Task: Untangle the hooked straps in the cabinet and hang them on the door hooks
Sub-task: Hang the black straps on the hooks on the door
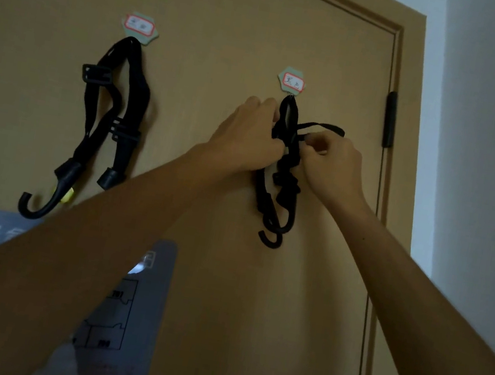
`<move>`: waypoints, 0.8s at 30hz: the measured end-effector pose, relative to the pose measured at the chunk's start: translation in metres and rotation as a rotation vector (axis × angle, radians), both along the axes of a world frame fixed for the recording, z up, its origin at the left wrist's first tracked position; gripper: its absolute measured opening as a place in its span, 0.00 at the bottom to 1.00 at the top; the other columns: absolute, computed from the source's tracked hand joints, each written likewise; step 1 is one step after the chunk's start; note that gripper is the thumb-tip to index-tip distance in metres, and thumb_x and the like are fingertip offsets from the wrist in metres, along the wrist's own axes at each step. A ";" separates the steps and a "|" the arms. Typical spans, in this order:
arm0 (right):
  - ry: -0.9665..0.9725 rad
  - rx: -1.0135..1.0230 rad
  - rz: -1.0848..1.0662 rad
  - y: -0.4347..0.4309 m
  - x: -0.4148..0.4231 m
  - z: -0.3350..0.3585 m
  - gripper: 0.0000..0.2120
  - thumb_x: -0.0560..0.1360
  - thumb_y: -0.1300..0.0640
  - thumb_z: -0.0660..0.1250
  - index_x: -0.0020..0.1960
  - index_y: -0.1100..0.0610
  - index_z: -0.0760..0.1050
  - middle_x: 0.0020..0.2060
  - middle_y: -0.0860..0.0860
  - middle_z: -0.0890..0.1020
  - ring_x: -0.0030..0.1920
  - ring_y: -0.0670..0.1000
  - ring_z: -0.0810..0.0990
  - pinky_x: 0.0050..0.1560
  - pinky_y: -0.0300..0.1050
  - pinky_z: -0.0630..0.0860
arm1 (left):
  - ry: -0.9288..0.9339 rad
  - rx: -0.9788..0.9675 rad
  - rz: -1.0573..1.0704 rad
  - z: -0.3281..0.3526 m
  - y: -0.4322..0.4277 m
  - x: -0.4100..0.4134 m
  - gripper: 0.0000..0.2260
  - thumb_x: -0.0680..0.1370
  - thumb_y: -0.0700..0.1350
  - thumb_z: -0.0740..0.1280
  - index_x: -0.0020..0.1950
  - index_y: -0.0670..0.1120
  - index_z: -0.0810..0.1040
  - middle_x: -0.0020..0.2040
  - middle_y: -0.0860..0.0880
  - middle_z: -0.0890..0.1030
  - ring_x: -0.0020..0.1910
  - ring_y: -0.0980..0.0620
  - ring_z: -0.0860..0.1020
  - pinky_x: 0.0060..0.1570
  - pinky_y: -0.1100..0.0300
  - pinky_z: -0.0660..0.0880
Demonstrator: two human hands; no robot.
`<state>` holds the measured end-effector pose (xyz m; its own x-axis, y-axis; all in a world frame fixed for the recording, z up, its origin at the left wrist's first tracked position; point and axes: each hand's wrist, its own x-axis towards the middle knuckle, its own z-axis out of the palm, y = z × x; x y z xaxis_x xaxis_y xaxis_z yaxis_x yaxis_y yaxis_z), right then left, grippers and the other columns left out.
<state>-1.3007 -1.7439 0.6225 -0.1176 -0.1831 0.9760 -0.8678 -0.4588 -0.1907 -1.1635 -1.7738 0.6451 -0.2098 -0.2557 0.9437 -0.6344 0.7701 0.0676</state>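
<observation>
At the bottom of the view, your two forearms rise from the lower corners and converge high on the door [232, 37]. Your left hand [248, 135] comes in from the left. Its back faces you and its fingers curl out of sight against the left side of the black strap bundle [287, 174], so you seem to grip it, though the fingertips are hidden. Your right hand [333, 165] is just right of the bundle, and its thumb and forefinger pinch a strand near the middle.

The bundle lies directly between your hands and touches both, so neither is clearly nearer. Its long axis runs straight down. The top loop sits at the right door hook [291, 80] and the end hooks [270, 237] dangle below your wrists. One flat loop [325, 127] juts out to the right above your right hand.

Whether the top loop is fully seated is hard to tell, because the peg is tiny and dark under its label. The knotted middle is a black mass with no readable crossings.

Well apart to the left, the other strap [96, 74] hangs from the left door hook [141, 27]. Below it, your left forearm partly covers a grey sign [136, 316].
</observation>
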 end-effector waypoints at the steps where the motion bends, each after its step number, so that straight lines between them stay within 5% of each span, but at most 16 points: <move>1: -0.031 0.038 0.020 0.001 -0.003 -0.003 0.09 0.76 0.61 0.61 0.46 0.65 0.79 0.42 0.54 0.82 0.36 0.49 0.78 0.34 0.32 0.74 | -0.011 0.016 -0.007 0.000 0.000 0.001 0.14 0.73 0.43 0.65 0.57 0.43 0.71 0.55 0.45 0.73 0.53 0.46 0.74 0.52 0.52 0.74; 4: -0.200 0.143 0.077 0.003 -0.016 -0.006 0.10 0.71 0.60 0.63 0.40 0.66 0.79 0.35 0.61 0.83 0.34 0.58 0.83 0.36 0.53 0.82 | -0.028 0.057 -0.001 -0.002 -0.005 0.006 0.13 0.72 0.44 0.66 0.56 0.43 0.71 0.54 0.44 0.75 0.52 0.45 0.74 0.53 0.48 0.75; 7: -0.285 0.112 0.050 0.006 -0.024 -0.006 0.11 0.69 0.58 0.63 0.41 0.66 0.77 0.36 0.60 0.83 0.37 0.60 0.82 0.40 0.60 0.81 | -0.017 0.043 -0.002 -0.002 -0.007 0.009 0.15 0.72 0.45 0.66 0.57 0.43 0.71 0.55 0.44 0.74 0.52 0.45 0.75 0.54 0.48 0.75; 12: -0.119 0.169 0.061 0.007 -0.023 -0.005 0.17 0.73 0.53 0.69 0.59 0.56 0.72 0.52 0.51 0.76 0.49 0.53 0.78 0.47 0.51 0.79 | -0.103 -0.081 -0.041 0.005 -0.005 0.004 0.18 0.72 0.42 0.66 0.62 0.47 0.70 0.60 0.46 0.69 0.60 0.47 0.69 0.57 0.51 0.73; 14: -0.064 0.156 0.143 0.003 -0.021 -0.005 0.07 0.75 0.58 0.65 0.52 0.57 0.77 0.49 0.52 0.79 0.46 0.55 0.81 0.45 0.55 0.81 | -0.219 -0.169 -0.001 0.010 -0.006 -0.001 0.18 0.73 0.43 0.65 0.62 0.48 0.72 0.60 0.46 0.70 0.62 0.45 0.67 0.60 0.50 0.70; 17: -0.059 0.081 0.295 -0.001 -0.020 -0.004 0.09 0.76 0.59 0.61 0.45 0.58 0.80 0.48 0.53 0.79 0.46 0.56 0.81 0.43 0.57 0.81 | -0.324 -0.258 0.061 0.021 -0.009 -0.008 0.12 0.76 0.45 0.60 0.56 0.46 0.78 0.54 0.44 0.76 0.56 0.43 0.71 0.56 0.49 0.71; 19: -0.030 0.010 0.352 -0.002 -0.021 -0.001 0.10 0.76 0.53 0.63 0.47 0.57 0.80 0.50 0.51 0.78 0.48 0.52 0.79 0.45 0.49 0.80 | -0.286 -0.267 0.040 0.031 -0.013 -0.011 0.12 0.77 0.44 0.58 0.51 0.43 0.80 0.49 0.42 0.80 0.51 0.43 0.76 0.49 0.53 0.71; 22: 0.120 -0.099 0.167 -0.006 -0.023 0.011 0.09 0.77 0.53 0.63 0.48 0.57 0.79 0.48 0.49 0.78 0.43 0.42 0.75 0.43 0.28 0.70 | -0.152 -0.245 -0.050 0.044 -0.016 -0.009 0.09 0.77 0.40 0.60 0.55 0.42 0.77 0.48 0.46 0.80 0.47 0.47 0.77 0.45 0.61 0.69; 24: 0.139 -0.148 0.078 -0.012 -0.022 0.024 0.10 0.79 0.54 0.61 0.47 0.57 0.79 0.44 0.50 0.80 0.41 0.43 0.75 0.40 0.28 0.67 | -0.089 -0.232 -0.129 0.051 -0.018 -0.005 0.07 0.77 0.38 0.62 0.55 0.43 0.74 0.48 0.50 0.78 0.40 0.51 0.75 0.40 0.68 0.69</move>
<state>-1.3228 -1.7562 0.6466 0.0293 -0.0401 0.9988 -0.8419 -0.5397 0.0031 -1.1681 -1.7923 0.6959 -0.3114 -0.0011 0.9503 -0.5259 0.8331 -0.1714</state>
